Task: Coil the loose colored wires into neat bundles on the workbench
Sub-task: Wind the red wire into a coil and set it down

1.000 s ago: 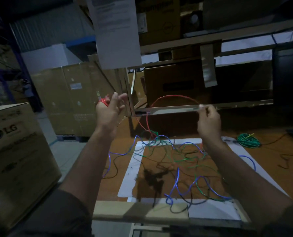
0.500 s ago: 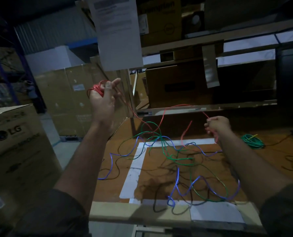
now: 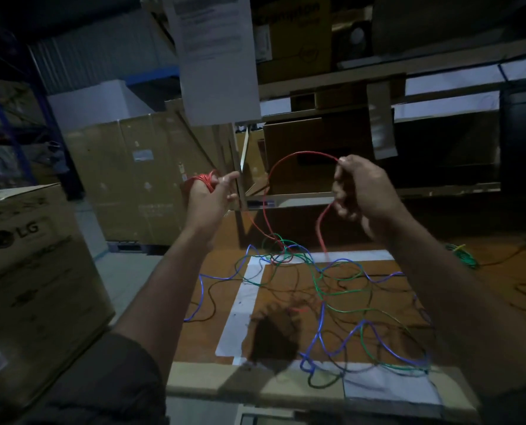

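My left hand [image 3: 208,196] is raised above the bench's left edge and holds a red wire coil [image 3: 203,180] wound around its fingers. From the coil a loose red wire [image 3: 289,157] arcs up to my right hand [image 3: 361,191], which pinches it at its fingertips; the wire's free end hangs down toward the bench. Below, tangled blue wire [image 3: 332,342] and green wire [image 3: 341,308] lie spread over the wooden workbench [image 3: 200,335], inside a white taped rectangle [image 3: 243,305].
A coiled green bundle [image 3: 461,256] lies at the bench's right. Cardboard boxes [image 3: 28,271] stand to the left, and shelving [image 3: 378,191] with boxes rises behind the bench. A paper sheet [image 3: 215,56] hangs overhead. Thin black wires trail at the far right.
My right hand has risen from near the bench, pulling the red wire up into an arc. My left hand with the red coil has dropped slightly and turned.
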### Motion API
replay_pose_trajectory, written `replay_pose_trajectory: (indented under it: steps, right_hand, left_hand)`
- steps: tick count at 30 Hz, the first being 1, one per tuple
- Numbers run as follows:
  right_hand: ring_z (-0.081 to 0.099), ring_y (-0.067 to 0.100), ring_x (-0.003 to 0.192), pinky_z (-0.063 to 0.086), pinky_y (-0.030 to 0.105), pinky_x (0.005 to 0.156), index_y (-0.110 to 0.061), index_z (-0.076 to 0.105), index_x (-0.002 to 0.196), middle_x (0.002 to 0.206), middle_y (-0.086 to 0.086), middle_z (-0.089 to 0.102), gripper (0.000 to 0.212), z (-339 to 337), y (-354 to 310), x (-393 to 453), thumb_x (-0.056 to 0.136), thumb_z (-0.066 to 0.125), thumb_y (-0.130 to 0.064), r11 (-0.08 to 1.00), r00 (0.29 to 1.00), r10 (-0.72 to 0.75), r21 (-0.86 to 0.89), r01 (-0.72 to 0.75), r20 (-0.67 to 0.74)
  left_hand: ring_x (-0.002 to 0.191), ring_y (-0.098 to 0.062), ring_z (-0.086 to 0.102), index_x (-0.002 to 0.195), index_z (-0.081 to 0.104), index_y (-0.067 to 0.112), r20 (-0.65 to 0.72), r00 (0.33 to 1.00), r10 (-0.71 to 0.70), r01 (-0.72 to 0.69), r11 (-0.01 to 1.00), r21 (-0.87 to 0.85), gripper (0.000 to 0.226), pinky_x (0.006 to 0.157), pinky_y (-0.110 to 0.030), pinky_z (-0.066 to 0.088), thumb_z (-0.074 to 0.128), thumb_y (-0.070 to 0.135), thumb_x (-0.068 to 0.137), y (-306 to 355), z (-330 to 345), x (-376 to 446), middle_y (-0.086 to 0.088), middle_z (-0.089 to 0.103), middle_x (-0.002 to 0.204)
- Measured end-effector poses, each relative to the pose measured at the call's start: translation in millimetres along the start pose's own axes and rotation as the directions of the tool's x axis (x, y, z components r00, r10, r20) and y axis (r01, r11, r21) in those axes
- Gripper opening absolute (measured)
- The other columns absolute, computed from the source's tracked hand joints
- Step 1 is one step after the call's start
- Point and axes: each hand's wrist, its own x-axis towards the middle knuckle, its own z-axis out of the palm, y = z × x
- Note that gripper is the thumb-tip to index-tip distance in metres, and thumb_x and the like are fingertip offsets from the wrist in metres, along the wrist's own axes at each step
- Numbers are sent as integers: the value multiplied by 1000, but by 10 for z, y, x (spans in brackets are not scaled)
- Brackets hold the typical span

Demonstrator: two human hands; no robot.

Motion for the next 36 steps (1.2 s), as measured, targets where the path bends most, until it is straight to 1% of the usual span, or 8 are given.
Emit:
replay_pose_trajectory:
  steps: [5, 6, 7, 10, 13, 22, 27, 36]
  right_hand:
    - [72, 31, 80, 61, 38, 69, -13, 56, 90, 82, 16, 65, 24, 302, 143, -296, 108, 43, -19, 975, 903, 108, -220, -15, 417]
    - [72, 25, 86, 61, 38, 76, -15, 60, 92, 91, 15, 68, 20, 356, 236, -318, 107, 47, -20, 926, 871, 146, -374, 46, 469]
    - [71, 20, 87, 59, 35, 78, -19, 64, 94, 97, 9, 70, 15, 413, 294, -361, 105, 52, -18, 850, 846, 176, -512, 127, 503]
    - [71, 18, 89, 50, 26, 68, -21, 73, 98, 98, 2, 73, 17, 572, 572, -368, 93, 64, -8, 609, 798, 339, -763, 217, 497]
    - [76, 14, 89, 42, 16, 57, -10, 68, 100, 89, 25, 68, 10, 590, 754, -494, 100, 60, -17, 509, 764, 532, -859, 57, 365]
    - [61, 15, 58, 50, 26, 49, -8, 75, 87, 75, 6, 74, 14, 399, 426, -408, 90, 76, -22, 845, 891, 204, -532, 49, 406]
    - [59, 3, 67, 47, 17, 53, -22, 61, 99, 83, -2, 63, 27, 337, 404, -300, 83, 82, -27, 871, 992, -129, -478, 109, -11]
    - [64, 25, 70, 58, 38, 59, -2, 56, 98, 84, 17, 58, 16, 564, 777, -157, 105, 53, -16, 958, 945, 256, -182, -220, 203]
  left_hand:
    - [111, -48, 52, 116, 64, -2, 143, 989, 23, -20, 1000, -21, 29, 104, -48, 50, 48, 21, 109, 420, 103, -108, -34, 64, 101]
    - [76, -19, 53, 111, 65, 0, 163, 985, 52, -48, 998, -33, 27, 105, -49, 50, 48, 20, 109, 515, 125, -131, -38, 58, 114]
    - [72, -40, 60, 104, 63, 5, 182, 980, 79, -72, 996, -46, 22, 107, -50, 50, 48, 19, 109, 598, 153, -158, -38, 60, 123]
    - [57, 1, 62, 110, 57, 6, 221, 962, 163, -138, 983, -125, 17, 105, -47, 51, 46, 18, 109, 800, 252, -259, -24, 64, 135]
    - [59, -4, 62, 137, 43, -9, 224, 947, 228, -193, 967, -168, 39, 94, -34, 50, 44, 18, 109, 941, 317, -339, -16, 68, 129]
    - [45, 0, 46, 111, 54, 10, 243, 945, 218, -179, 969, -173, 23, 84, -29, 52, 37, 25, 112, 788, 334, -324, -21, 69, 128]
    - [40, -4, 34, 91, 45, 15, 308, 945, 114, -6, 944, -331, 33, 86, -31, 53, 29, 34, 113, 598, 402, -312, -25, 68, 129]
    - [44, -6, 37, 88, 44, 13, 436, 883, 171, -6, 935, -355, 35, 95, -36, 50, 25, 28, 113, 597, 544, -493, -27, 66, 132]
